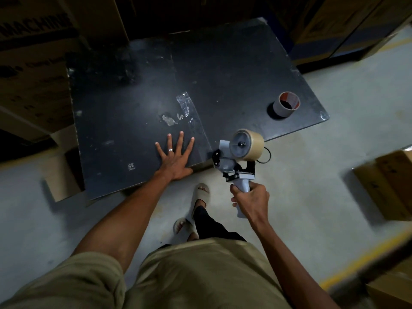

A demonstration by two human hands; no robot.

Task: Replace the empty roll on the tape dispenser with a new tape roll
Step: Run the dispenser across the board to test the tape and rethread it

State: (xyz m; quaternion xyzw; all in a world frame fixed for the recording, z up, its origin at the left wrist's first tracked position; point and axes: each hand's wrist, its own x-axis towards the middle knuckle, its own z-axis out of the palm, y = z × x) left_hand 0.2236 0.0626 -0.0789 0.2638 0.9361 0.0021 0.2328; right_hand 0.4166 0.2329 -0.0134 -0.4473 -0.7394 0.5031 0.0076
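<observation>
Nearest: my right hand [250,200] is clenched around the tape dispenser [236,166] handle, off the table's near edge.
Its tan tape roll [247,142] sits beyond my knuckles. My left hand [175,158] lies flat, fingers splayed, on the black table [133,90]. Farthest right stands the empty roll [286,104].

Only "MACHINE" reads, in dark capitals on the cardboard box [33,27] at upper left (other print blurred).

A tan tape roll [252,141] sits on the grey-and-black dispenser [234,168]; the table [133,97] is black, scuffed white.
</observation>
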